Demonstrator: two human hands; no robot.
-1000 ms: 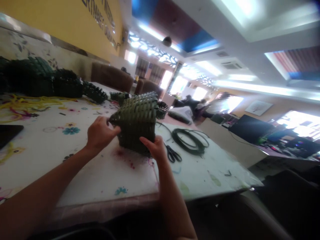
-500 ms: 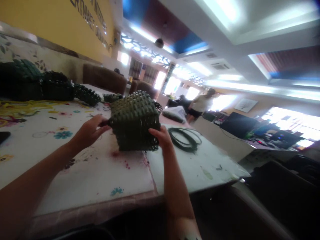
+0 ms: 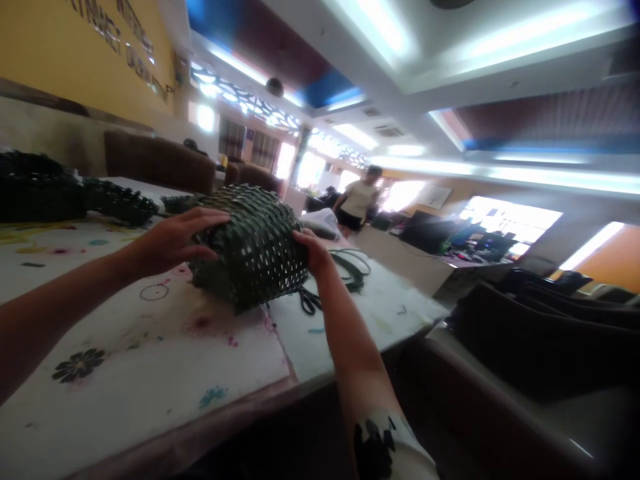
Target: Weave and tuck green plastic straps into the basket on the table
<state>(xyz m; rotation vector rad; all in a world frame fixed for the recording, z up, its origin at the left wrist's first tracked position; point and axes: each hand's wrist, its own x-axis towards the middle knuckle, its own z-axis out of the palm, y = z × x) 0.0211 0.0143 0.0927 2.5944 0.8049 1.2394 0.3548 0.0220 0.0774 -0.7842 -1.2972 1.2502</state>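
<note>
A dark green woven basket (image 3: pixel 255 253) is tilted on its side just over the flowered tablecloth, its woven wall facing up and toward me. My right hand (image 3: pixel 316 252) grips its right edge, thumb on the near side. At the left end is my left hand (image 3: pixel 177 241), its fingers stretched out and the thumb apart. Its fingertips overlap the basket's upper left; whether they press on it I cannot tell. Black scissor handles (image 3: pixel 310 304) show beside the basket, under my right wrist. A coil of green strapping (image 3: pixel 356 279) lies behind my right forearm.
More dark green woven baskets (image 3: pixel 37 190) stand at the back left, with yellow strips (image 3: pixel 30 239) before them. Brown chairs (image 3: pixel 155 163) line the far side. A person (image 3: pixel 357 200) stands beyond the table. Dark chairs (image 3: pixel 540 340) are at the right.
The basket has been turned, so its slatted, woven side faces up more. My left hand has gone from a pinch at its corner to spread fingers. The view has swung right, and scissors now show.
</note>
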